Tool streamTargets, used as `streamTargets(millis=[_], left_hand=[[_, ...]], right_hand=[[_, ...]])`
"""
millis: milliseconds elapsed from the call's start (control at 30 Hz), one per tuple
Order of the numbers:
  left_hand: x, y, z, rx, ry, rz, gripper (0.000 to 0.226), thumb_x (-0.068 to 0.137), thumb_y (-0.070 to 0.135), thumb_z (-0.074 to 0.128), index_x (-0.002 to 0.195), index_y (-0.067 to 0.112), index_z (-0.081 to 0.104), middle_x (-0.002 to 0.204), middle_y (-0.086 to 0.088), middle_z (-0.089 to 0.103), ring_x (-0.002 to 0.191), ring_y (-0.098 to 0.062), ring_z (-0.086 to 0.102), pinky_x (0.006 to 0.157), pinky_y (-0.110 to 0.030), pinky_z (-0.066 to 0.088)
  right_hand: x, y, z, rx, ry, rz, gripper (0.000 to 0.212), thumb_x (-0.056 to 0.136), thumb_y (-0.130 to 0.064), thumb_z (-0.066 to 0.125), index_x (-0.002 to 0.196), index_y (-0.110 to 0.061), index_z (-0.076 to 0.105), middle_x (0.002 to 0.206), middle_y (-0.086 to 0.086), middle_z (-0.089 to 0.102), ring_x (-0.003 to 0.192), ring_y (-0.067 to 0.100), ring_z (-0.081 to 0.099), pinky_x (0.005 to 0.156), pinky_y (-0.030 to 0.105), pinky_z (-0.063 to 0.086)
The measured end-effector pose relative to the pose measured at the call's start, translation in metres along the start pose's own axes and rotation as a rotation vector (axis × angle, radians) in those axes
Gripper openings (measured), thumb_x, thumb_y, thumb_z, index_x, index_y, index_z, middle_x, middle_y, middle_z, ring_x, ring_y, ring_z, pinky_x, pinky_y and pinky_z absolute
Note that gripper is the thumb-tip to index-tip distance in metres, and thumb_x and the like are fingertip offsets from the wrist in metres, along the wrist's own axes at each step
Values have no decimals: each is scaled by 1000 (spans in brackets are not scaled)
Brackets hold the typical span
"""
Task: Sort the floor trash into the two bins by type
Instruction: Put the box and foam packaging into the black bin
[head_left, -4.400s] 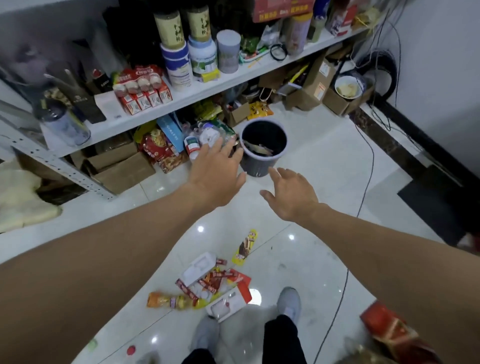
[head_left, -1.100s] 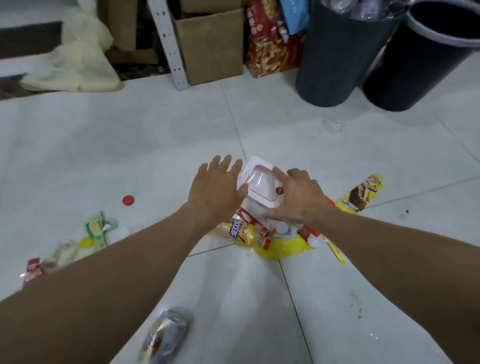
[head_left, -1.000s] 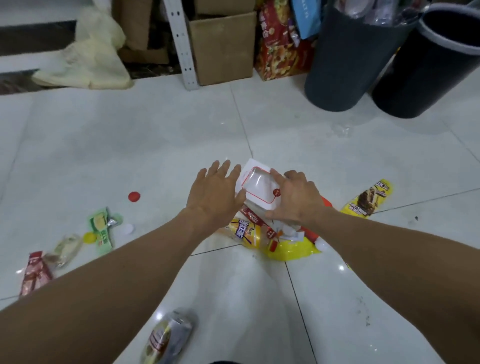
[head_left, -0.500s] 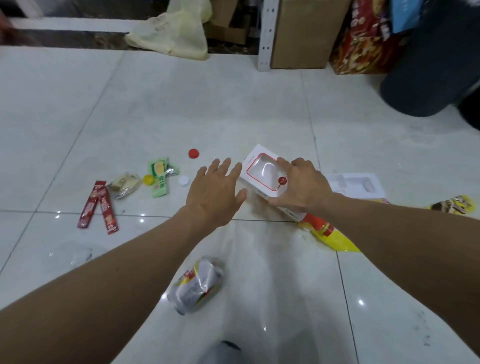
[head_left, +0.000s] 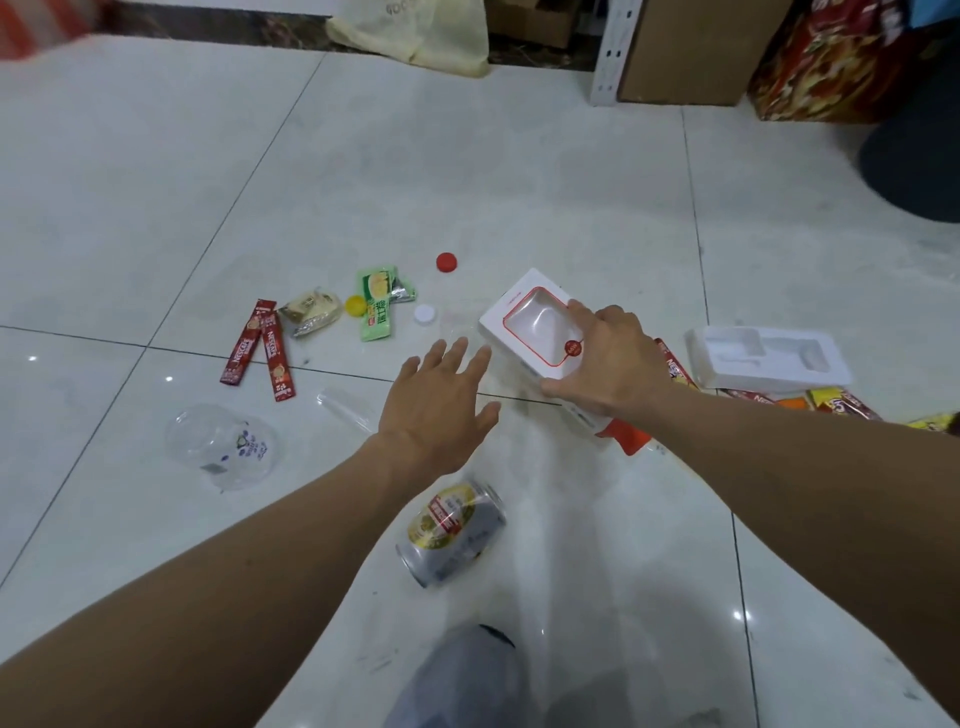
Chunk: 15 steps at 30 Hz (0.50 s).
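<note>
Pale tiled floor (head_left: 156, 156), litter strewn in a loose band across its middle.

Leftmost is a clear plastic cup (head_left: 221, 447) with a printed label, lying on the tiles. Beyond it lie two red coffee sachets (head_left: 257, 348), side by side and touching. Next come a beige wrapper (head_left: 311, 312), a yellow cap (head_left: 355, 305) against a green wrapper (head_left: 378, 304), and a white cap (head_left: 424, 314) just beside that. A red cap (head_left: 446, 262) sits a little nearer the floor's far edge.

Left hand (head_left: 436, 410) hovers palm down over the tiles. Its fingers are wide and straight and hold nothing, with the tips just short of the white window box (head_left: 535, 327). A drinks can (head_left: 452, 530) lies on its side beside the left forearm.

Right hand (head_left: 610, 358) grips that box, fingers curled over its right side and thumb along the near edge. The box is tilted; cannot tell whether its low end touches the floor.

Right of it, a white plastic tray (head_left: 769, 358) rests on a heap of wrappers (head_left: 841, 402). One dark bin (head_left: 914, 171) stands toward the floor's far right corner, well apart from the box. A cardboard carton (head_left: 685, 52) stands along the far edge.
</note>
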<state>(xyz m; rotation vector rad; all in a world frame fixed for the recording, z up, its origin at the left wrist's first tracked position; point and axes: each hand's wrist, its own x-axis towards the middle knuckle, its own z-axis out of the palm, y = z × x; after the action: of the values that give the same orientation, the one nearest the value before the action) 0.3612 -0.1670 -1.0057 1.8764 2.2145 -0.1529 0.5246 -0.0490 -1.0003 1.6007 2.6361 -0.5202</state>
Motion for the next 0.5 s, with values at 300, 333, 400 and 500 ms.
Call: streamTargets(millis=[300, 333, 400, 500], left_hand=[[-11, -3, 18, -42, -20, 14, 69, 97, 57, 33, 154, 26, 9, 161, -5, 13, 148, -25, 12, 118, -43, 20], [-13, -3, 21, -45, -28, 12, 71, 96, 59, 34, 154, 27, 9, 161, -4, 13, 148, -25, 12, 118, -43, 21], [-19, -3, 26, -50, -51, 2, 77, 92, 65, 35, 154, 29, 8, 161, -4, 13, 148, -25, 13, 117, -44, 22], [-27, -6, 36, -62, -92, -2, 87, 84, 75, 39, 153, 31, 6, 161, -2, 12, 147, -24, 13, 115, -45, 23]], right_hand=[[-8, -2, 14, -62, -50, -18, 99, 68, -59, 71, 148, -24, 25, 133, 12, 44, 128, 29, 37, 95, 44, 43], [-9, -3, 15, -63, -57, -19, 99, 68, -58, 71, 148, -24, 24, 132, 12, 44, 127, 29, 38, 95, 44, 43], [-10, -5, 18, -56, -65, -20, 100, 67, -59, 71, 149, -24, 24, 132, 11, 46, 127, 29, 39, 96, 43, 44], [-9, -6, 19, -47, -66, -19, 101, 68, -58, 72, 150, -23, 24, 133, 12, 45, 128, 29, 39, 96, 42, 44]])
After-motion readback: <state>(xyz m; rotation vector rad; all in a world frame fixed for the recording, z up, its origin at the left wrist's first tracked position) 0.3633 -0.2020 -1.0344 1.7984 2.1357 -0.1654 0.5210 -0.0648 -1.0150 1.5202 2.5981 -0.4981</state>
